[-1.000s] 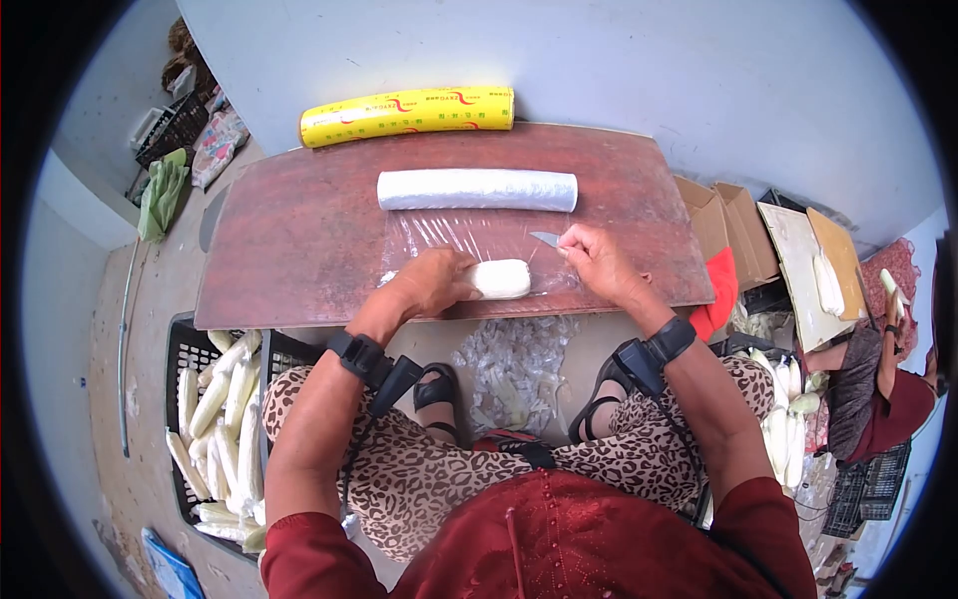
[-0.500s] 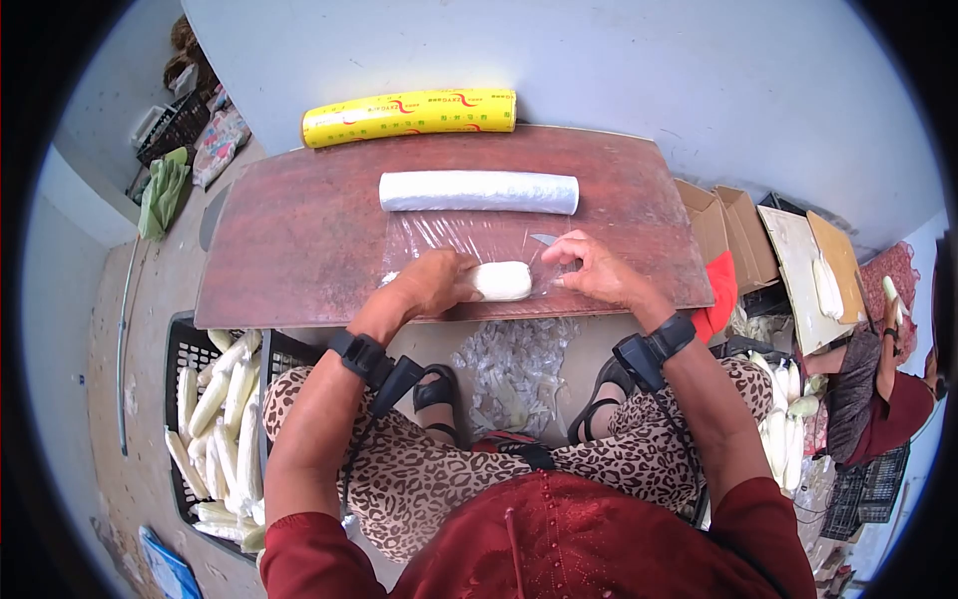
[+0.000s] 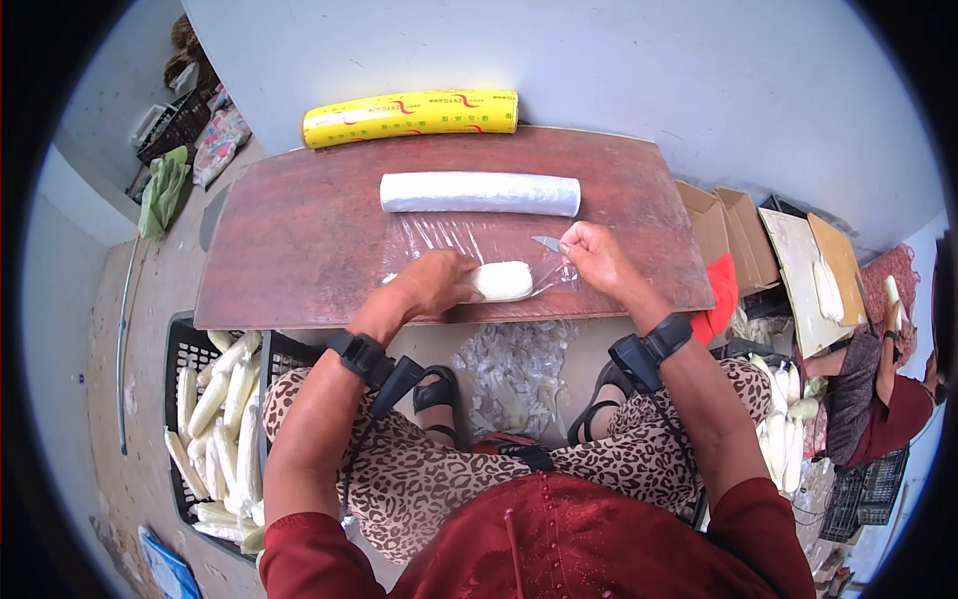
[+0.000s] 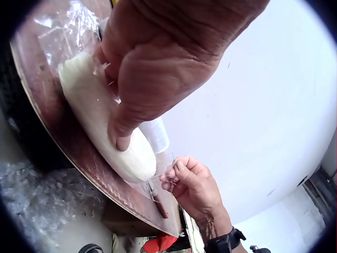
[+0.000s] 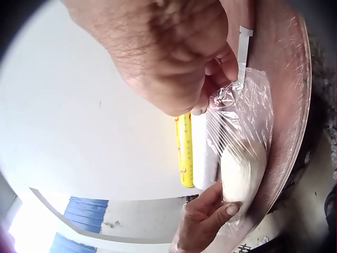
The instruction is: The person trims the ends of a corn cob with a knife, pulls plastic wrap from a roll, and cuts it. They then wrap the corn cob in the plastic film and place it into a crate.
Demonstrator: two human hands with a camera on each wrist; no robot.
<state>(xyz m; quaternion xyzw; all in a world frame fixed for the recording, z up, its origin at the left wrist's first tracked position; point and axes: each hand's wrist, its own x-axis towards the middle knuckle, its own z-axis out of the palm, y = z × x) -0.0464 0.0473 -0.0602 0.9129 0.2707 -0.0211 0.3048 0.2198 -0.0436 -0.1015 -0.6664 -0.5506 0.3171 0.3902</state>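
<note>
A peeled white cob [image 3: 502,281] lies on a sheet of cling film [image 3: 459,240] spread over the brown table [image 3: 299,230]. My left hand [image 3: 451,281] grips the cob's left end, thumb curled over it [image 4: 118,139]. My right hand [image 3: 571,247] pinches the film's right edge just beyond the cob and holds it taut [image 5: 231,89]. A small knife blade [image 3: 546,242] sticks out of that same hand [image 5: 243,47]. Behind lie the cling film roll [image 3: 479,193] and a yellow boxed roll [image 3: 409,116].
A black crate of white cobs [image 3: 215,419] stands on the floor at my left. Film scraps [image 3: 514,364] lie heaped between my feet. Cardboard boxes [image 3: 728,225] and another seated person [image 3: 883,389] are at the right. A pale wall rises behind the table.
My right hand dipped to the film beside the cob, then rose again pinching its edge, stretching the film. The left hand and cob stayed put.
</note>
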